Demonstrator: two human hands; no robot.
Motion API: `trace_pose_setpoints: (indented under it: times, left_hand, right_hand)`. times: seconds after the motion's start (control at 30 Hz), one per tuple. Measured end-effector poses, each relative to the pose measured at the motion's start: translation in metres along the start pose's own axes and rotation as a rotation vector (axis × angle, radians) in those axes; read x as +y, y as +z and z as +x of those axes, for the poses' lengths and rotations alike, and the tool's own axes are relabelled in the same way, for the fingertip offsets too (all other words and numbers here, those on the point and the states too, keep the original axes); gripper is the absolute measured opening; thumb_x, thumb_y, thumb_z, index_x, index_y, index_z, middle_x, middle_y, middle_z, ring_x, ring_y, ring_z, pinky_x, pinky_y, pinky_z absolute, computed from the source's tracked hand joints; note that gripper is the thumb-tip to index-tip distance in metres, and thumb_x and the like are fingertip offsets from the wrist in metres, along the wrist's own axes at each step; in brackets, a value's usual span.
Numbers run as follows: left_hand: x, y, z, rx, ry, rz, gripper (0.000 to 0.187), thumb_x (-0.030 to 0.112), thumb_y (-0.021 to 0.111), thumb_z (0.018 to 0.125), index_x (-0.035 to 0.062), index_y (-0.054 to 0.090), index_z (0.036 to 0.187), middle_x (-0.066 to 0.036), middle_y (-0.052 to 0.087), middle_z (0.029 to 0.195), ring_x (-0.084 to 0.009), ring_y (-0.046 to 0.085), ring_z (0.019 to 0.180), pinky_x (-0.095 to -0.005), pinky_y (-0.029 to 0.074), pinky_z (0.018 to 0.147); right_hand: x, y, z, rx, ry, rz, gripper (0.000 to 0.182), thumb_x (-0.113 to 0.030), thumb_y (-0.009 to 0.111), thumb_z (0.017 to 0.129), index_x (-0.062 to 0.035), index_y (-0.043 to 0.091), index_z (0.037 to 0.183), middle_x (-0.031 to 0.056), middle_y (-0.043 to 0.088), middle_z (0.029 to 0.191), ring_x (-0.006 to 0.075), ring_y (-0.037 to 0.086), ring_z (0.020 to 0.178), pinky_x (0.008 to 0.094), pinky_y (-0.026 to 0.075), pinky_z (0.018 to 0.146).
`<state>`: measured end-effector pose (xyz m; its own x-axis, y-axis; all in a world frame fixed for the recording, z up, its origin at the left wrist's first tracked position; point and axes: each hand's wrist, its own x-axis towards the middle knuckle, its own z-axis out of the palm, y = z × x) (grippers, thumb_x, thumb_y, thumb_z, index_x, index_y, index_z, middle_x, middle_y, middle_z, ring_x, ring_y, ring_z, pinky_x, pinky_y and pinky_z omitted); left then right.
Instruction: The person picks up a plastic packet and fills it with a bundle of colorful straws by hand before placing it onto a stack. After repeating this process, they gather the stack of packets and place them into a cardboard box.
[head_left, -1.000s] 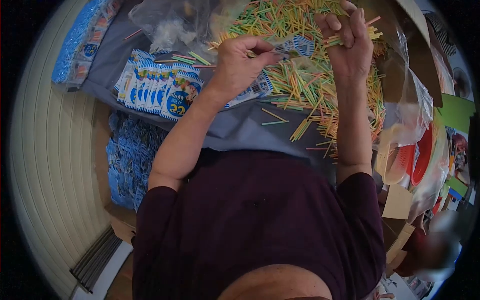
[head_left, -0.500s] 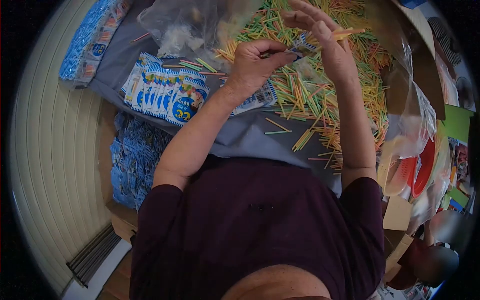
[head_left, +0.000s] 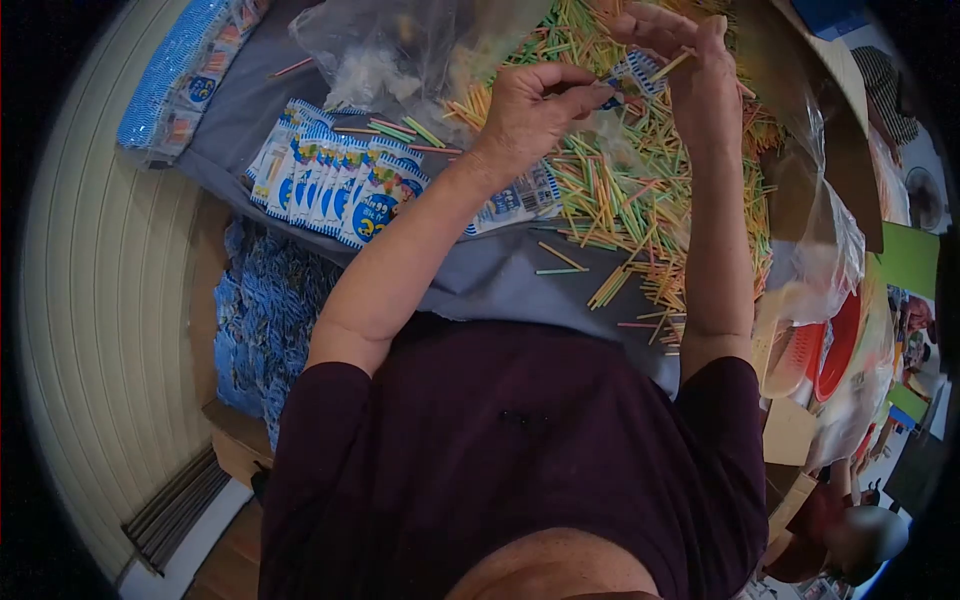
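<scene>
Your left hand (head_left: 530, 110) pinches one edge of a small packet (head_left: 628, 78) between thumb and fingertips. Your right hand (head_left: 690, 70) holds the other edge, fingers loosely curled, with a stick (head_left: 672, 66) at their tips. Beneath both lies the stick pile (head_left: 620, 190); filled packets (head_left: 335, 185) sit left of your left fingers.

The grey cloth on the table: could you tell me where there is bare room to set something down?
The grey cloth is bare along its near edge, between the row of blue packets and the loose sticks. A smaller bare strip lies at the far left, beyond the packets. Further back it is crowded: the pile of sticks, a clear bag and both hands.
</scene>
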<state>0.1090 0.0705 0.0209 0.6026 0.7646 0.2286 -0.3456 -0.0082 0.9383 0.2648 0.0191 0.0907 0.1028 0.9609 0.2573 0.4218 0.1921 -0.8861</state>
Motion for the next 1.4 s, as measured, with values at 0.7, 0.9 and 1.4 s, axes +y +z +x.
trace_pose_setpoints:
  times: [0.7,0.9,1.4]
  left_hand:
    - [-0.009,0.000,0.000,-0.041,0.015,-0.060,0.019,0.009,0.065,0.095,-0.0011,0.069,0.110,-0.007,0.072,0.097,-0.0133,0.069,0.086,-0.0280,0.059,0.077]
    - [0.002,-0.003,-0.027,-0.041,0.172,0.121,0.022,0.005,0.078,0.080,0.0002,0.071,0.100,-0.003,0.071,0.085,-0.0050,0.062,0.079,-0.0242,0.052,0.068]
    - [0.046,-0.028,-0.075,0.104,0.186,0.039,0.011,-0.004,0.069,0.086,-0.0001,0.070,0.096,0.000,0.069,0.087,-0.0046,0.062,0.083,-0.0220,0.051,0.072]
  right_hand:
    - [0.011,-0.022,-0.043,0.036,-0.087,0.068,0.037,-0.017,0.059,0.100,-0.0033,0.058,0.134,0.0070,0.061,0.131,0.0134,0.057,0.112,0.0292,0.047,0.094]
    - [0.002,0.017,-0.027,-0.044,-0.058,0.022,0.048,-0.038,0.059,0.098,-0.0053,0.059,0.134,0.0102,0.068,0.119,0.0193,0.062,0.112,0.0369,0.046,0.100]
    - [-0.015,0.052,-0.047,-0.306,-0.486,-0.478,0.067,-0.039,0.062,0.093,-0.0164,0.035,0.151,0.0181,0.062,0.125,0.0390,0.054,0.118,0.0491,0.045,0.096]
